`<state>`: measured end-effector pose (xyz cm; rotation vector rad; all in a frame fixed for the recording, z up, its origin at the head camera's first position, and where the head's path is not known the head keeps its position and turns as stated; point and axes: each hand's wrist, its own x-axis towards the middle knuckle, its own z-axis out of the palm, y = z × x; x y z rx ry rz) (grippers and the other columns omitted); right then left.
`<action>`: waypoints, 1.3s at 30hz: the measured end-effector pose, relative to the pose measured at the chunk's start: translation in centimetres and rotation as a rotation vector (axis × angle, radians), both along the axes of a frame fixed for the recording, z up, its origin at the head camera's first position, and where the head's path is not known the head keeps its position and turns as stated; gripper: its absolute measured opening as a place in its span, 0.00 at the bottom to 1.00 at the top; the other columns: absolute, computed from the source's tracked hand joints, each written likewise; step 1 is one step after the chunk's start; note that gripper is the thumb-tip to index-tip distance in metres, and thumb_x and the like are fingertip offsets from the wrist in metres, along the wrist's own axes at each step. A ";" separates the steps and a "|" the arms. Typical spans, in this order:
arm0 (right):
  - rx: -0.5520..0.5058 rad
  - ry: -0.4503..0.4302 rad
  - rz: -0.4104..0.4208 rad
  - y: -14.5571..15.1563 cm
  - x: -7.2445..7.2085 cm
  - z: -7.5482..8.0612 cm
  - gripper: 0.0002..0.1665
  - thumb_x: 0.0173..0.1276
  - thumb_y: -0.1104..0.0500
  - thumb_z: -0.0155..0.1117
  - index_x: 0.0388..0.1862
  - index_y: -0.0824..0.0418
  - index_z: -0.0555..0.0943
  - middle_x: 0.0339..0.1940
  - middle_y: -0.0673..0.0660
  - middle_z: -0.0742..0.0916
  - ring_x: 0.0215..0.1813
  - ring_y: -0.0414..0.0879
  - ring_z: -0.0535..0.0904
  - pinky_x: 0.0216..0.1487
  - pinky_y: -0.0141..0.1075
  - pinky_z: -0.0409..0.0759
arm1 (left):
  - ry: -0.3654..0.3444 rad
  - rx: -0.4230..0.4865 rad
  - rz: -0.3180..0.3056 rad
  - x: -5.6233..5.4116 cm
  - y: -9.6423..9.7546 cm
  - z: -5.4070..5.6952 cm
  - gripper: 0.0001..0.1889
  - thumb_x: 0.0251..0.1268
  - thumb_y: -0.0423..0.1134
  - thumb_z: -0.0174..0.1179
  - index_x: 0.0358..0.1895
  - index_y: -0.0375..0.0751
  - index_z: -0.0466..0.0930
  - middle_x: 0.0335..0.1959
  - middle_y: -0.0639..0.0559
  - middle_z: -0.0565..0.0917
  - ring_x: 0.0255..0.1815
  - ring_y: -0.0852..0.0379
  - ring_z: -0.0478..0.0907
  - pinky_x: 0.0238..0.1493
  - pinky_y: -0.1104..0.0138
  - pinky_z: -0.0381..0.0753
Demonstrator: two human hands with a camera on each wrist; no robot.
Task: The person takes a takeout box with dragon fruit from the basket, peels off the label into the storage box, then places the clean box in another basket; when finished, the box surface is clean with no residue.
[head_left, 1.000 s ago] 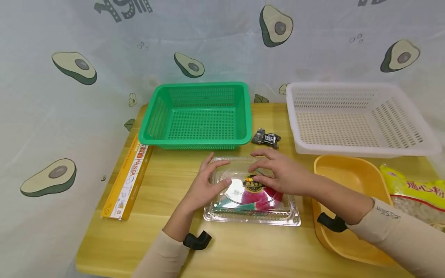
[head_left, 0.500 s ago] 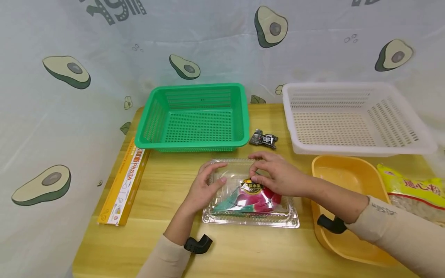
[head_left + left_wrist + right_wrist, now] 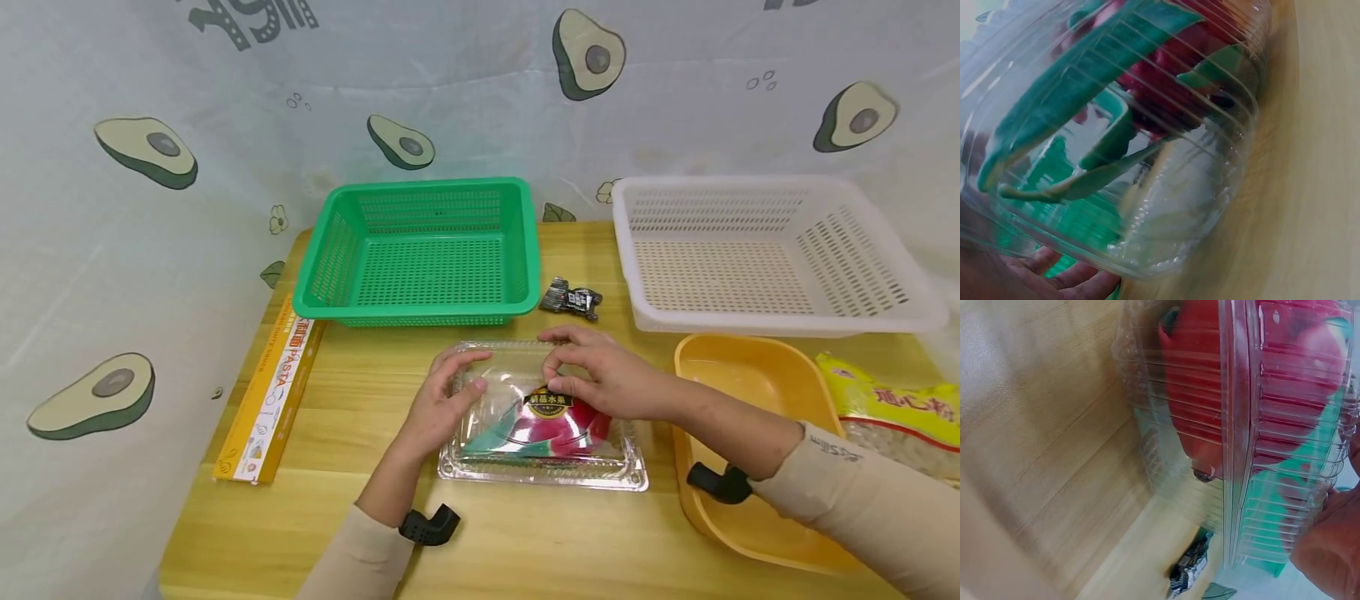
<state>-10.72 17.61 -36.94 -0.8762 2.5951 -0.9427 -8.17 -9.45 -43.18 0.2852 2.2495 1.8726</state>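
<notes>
A clear plastic clamshell box [image 3: 487, 467] lies on the table with dragon fruit [image 3: 577, 429] inside, red with green scales. On its lid is a round black-and-gold sticker [image 3: 549, 402]. My right hand [image 3: 622, 379] pinches the sticker's upper edge between thumb and index finger. My left hand [image 3: 442, 408] rests on the box's left side, fingers loosely spread. In the left wrist view, fingers [image 3: 1082, 278] show beyond the wall of the box [image 3: 1166, 250]. The right wrist view shows the box's rim and ribbed side [image 3: 1238, 425], with part of my right hand [image 3: 1332, 550] against the lid.
A green basket [image 3: 416, 314] and a white basket [image 3: 750, 321] stand at the back, with a small black packet [image 3: 572, 298] between them. To the left lies a PASTA box [image 3: 266, 400]. A yellow basin [image 3: 697, 508] and a yellow pasta bag [image 3: 892, 408] are on the right.
The right thumb and index finger have closed together at the sticker's upper edge, and its orange top is now mostly covered. The left hand stays at the box's left side.
</notes>
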 end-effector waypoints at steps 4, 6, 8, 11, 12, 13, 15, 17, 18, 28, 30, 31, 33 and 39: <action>-0.009 -0.040 -0.006 0.0 0.0 0.0 0.09 0.72 0.55 0.67 0.34 0.40 0.79 0.73 0.61 0.76 0.75 0.66 0.67 0.72 0.70 0.62 | 0.000 0.006 0.007 0.0 -0.1 -0.1 0.20 0.72 0.38 0.59 0.66 0.46 0.78 0.80 0.43 0.59 0.83 0.38 0.49 0.75 0.28 0.48; -0.011 -0.060 -0.011 0.0 -0.1 0.1 0.10 0.72 0.55 0.67 0.34 0.39 0.78 0.74 0.61 0.75 0.75 0.66 0.66 0.72 0.70 0.62 | 0.001 0.013 0.006 0.0 -0.1 -0.2 0.20 0.73 0.37 0.59 0.65 0.44 0.78 0.80 0.43 0.59 0.84 0.38 0.48 0.76 0.29 0.48; -0.017 -0.075 -0.012 0.1 -0.1 0.1 0.09 0.73 0.54 0.67 0.34 0.40 0.79 0.74 0.61 0.75 0.76 0.66 0.64 0.72 0.71 0.62 | 0.002 0.019 0.008 -0.1 -0.2 -0.3 0.19 0.73 0.37 0.59 0.65 0.43 0.79 0.80 0.42 0.59 0.84 0.39 0.48 0.76 0.30 0.48; -0.025 -0.092 -0.009 0.2 -0.1 0.1 0.06 0.74 0.51 0.66 0.35 0.41 0.79 0.74 0.61 0.74 0.76 0.67 0.64 0.72 0.71 0.62 | 0.001 0.024 0.011 0.0 -0.2 -0.3 0.19 0.73 0.36 0.59 0.64 0.43 0.79 0.80 0.42 0.60 0.84 0.39 0.48 0.77 0.30 0.48; -0.028 -0.096 -0.009 0.3 -0.1 0.2 0.05 0.74 0.51 0.65 0.35 0.42 0.80 0.75 0.61 0.74 0.76 0.67 0.63 0.72 0.71 0.62 | 0.001 0.023 0.013 0.0 -0.2 -0.3 0.18 0.73 0.36 0.59 0.64 0.43 0.80 0.80 0.42 0.60 0.84 0.39 0.48 0.77 0.30 0.48; -0.030 -0.100 -0.009 0.3 -0.1 0.2 0.05 0.74 0.50 0.65 0.36 0.43 0.80 0.75 0.61 0.74 0.76 0.67 0.63 0.72 0.71 0.62 | -0.001 0.022 0.014 0.0 -0.2 -0.3 0.18 0.73 0.37 0.59 0.64 0.43 0.80 0.80 0.42 0.60 0.84 0.40 0.48 0.77 0.31 0.48; -0.033 -0.105 -0.010 0.4 -0.1 0.2 0.04 0.74 0.50 0.65 0.36 0.43 0.80 0.75 0.61 0.74 0.77 0.67 0.63 0.72 0.71 0.62 | -0.002 0.022 0.014 0.0 -0.1 -0.3 0.18 0.73 0.37 0.59 0.63 0.43 0.80 0.80 0.41 0.60 0.84 0.40 0.48 0.77 0.31 0.48; -0.035 -0.104 -0.010 0.4 -0.1 0.2 0.05 0.74 0.51 0.65 0.36 0.42 0.80 0.75 0.61 0.74 0.76 0.67 0.63 0.72 0.71 0.62 | -0.002 0.022 0.013 0.0 -0.1 -0.2 0.18 0.73 0.37 0.59 0.63 0.43 0.80 0.80 0.41 0.60 0.84 0.40 0.47 0.77 0.31 0.48; -0.035 -0.103 -0.008 0.4 -0.1 0.2 0.05 0.74 0.51 0.65 0.36 0.42 0.80 0.74 0.60 0.74 0.76 0.67 0.63 0.71 0.71 0.62 | -0.003 0.023 0.013 0.0 -0.1 -0.1 0.18 0.73 0.38 0.59 0.63 0.43 0.80 0.80 0.42 0.59 0.84 0.40 0.47 0.77 0.31 0.48; -0.060 -0.120 0.000 0.2 -0.3 0.4 0.07 0.75 0.51 0.64 0.35 0.40 0.79 0.74 0.61 0.75 0.75 0.69 0.66 0.69 0.72 0.65 | -0.010 0.034 0.013 0.2 -0.5 -0.1 0.18 0.73 0.37 0.58 0.63 0.41 0.80 0.79 0.42 0.60 0.84 0.41 0.47 0.78 0.32 0.49; -0.062 -0.124 0.000 0.2 -0.3 0.4 0.07 0.75 0.51 0.64 0.35 0.40 0.79 0.75 0.61 0.75 0.75 0.69 0.66 0.69 0.72 0.65 | -0.008 0.037 0.016 0.2 -0.5 0.0 0.18 0.73 0.36 0.58 0.63 0.41 0.80 0.79 0.42 0.61 0.84 0.41 0.47 0.78 0.33 0.48; -0.065 -0.130 0.000 0.2 -0.3 0.4 0.07 0.75 0.52 0.64 0.35 0.40 0.79 0.75 0.61 0.75 0.75 0.69 0.66 0.69 0.72 0.65 | -0.008 0.038 0.018 0.3 -0.5 0.0 0.18 0.73 0.36 0.58 0.63 0.41 0.80 0.79 0.43 0.61 0.84 0.41 0.47 0.78 0.33 0.48; -0.069 -0.134 -0.001 0.3 -0.3 0.5 0.07 0.76 0.51 0.63 0.35 0.41 0.79 0.75 0.61 0.74 0.75 0.69 0.66 0.70 0.73 0.64 | -0.005 0.043 0.018 0.2 -0.4 0.1 0.18 0.73 0.36 0.58 0.62 0.41 0.80 0.79 0.43 0.61 0.84 0.41 0.47 0.78 0.33 0.48; -0.072 -0.148 -0.009 0.5 -0.4 0.6 0.06 0.76 0.52 0.63 0.36 0.43 0.80 0.75 0.62 0.74 0.76 0.69 0.64 0.71 0.73 0.62 | -0.003 0.057 0.008 0.1 -0.2 0.0 0.17 0.73 0.36 0.58 0.62 0.40 0.80 0.79 0.42 0.60 0.85 0.42 0.46 0.79 0.33 0.47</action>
